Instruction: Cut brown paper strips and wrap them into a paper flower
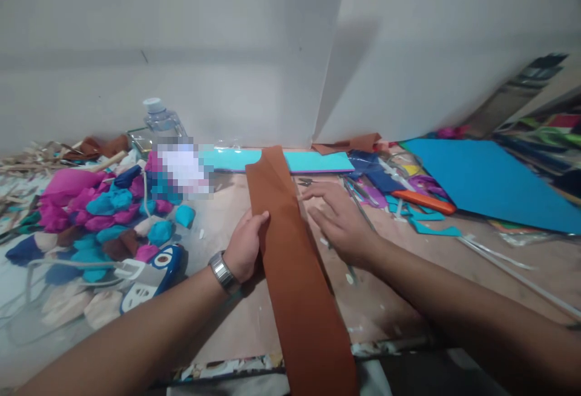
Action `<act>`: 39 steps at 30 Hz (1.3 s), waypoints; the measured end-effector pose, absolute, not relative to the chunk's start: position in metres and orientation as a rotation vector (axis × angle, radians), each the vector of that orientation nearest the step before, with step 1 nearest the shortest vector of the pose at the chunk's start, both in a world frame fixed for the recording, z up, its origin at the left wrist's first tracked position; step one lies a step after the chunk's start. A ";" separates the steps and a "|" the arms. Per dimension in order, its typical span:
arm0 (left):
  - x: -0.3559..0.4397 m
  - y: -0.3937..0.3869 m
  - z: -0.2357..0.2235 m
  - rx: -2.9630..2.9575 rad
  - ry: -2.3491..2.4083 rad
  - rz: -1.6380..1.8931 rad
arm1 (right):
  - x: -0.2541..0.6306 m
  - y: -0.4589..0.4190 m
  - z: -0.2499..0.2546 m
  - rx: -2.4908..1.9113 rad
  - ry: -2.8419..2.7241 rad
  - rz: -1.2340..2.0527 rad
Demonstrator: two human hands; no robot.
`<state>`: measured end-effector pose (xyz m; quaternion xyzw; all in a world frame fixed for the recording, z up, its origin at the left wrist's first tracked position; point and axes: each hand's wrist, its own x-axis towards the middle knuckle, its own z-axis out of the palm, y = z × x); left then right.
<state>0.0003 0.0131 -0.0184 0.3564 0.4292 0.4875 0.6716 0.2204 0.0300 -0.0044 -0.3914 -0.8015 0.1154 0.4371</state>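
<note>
A long brown strip of sheet material [295, 263] runs from mid-table toward me and over the near edge, with a crease near its notched far end. My left hand [247, 241], wearing a metal watch, grips its left edge, thumb on top and the other fingers hidden behind. To the right of the strip is my right hand [342, 220], fingers stretched and apart, holding nothing. Its index fingertip is close to the strip's edge; whether it touches I cannot tell. Beyond lies a flat turquoise strip [322, 161], partly behind the brown one.
Pink, blue and cream bundles [104, 211] are heaped on the left by a blue-and-white device [157, 275] with a cord. A clear bottle [163, 120] stands behind them. An orange-handled cutter [424, 201] and a blue sheet [494, 181] lie right. A pale wall [227, 39] rises behind.
</note>
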 end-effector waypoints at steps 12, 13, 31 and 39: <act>-0.004 0.000 -0.008 1.119 0.756 1.098 | 0.268 0.081 -0.030 -1.657 -2.221 0.017; -0.004 0.001 -0.008 1.122 0.725 1.091 | 0.267 0.081 -0.030 -1.675 -2.209 0.015; -0.004 0.020 -0.013 0.936 1.117 1.287 | 0.258 0.078 -0.024 -1.479 -1.811 0.533; -0.008 0.024 -0.027 1.152 1.247 1.240 | 0.239 0.069 -0.021 -1.226 -1.399 1.185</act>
